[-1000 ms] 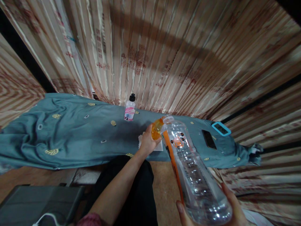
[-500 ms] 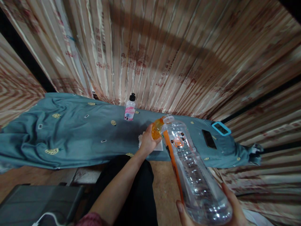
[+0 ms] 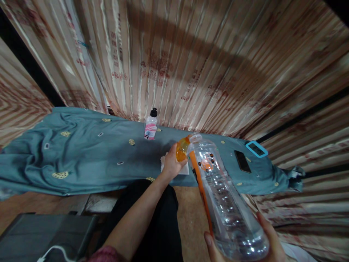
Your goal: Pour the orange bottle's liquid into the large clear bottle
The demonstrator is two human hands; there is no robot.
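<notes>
My left hand [image 3: 171,163] is wrapped round a small see-through orange-yellow container [image 3: 182,149] above the cloth-covered surface. Tilted toward it is a large clear plastic bottle [image 3: 226,200] with an orange label strip. Its uncapped-looking mouth meets the rim of the orange container; whether they touch I cannot tell. My right hand [image 3: 269,240] grips the bottle near its base, fingers and thumb on opposite sides. Under my left hand lies a white tissue [image 3: 184,169], partly covered.
A small pink-labelled bottle with a black cap [image 3: 151,125] stands at the back of the teal cloth [image 3: 89,156]. To the right lie a dark phone [image 3: 242,161] and a blue-framed digital clock [image 3: 256,149]. Curtains [image 3: 174,65] hang close behind. A grey case [image 3: 46,233] with a white cable sits lower left.
</notes>
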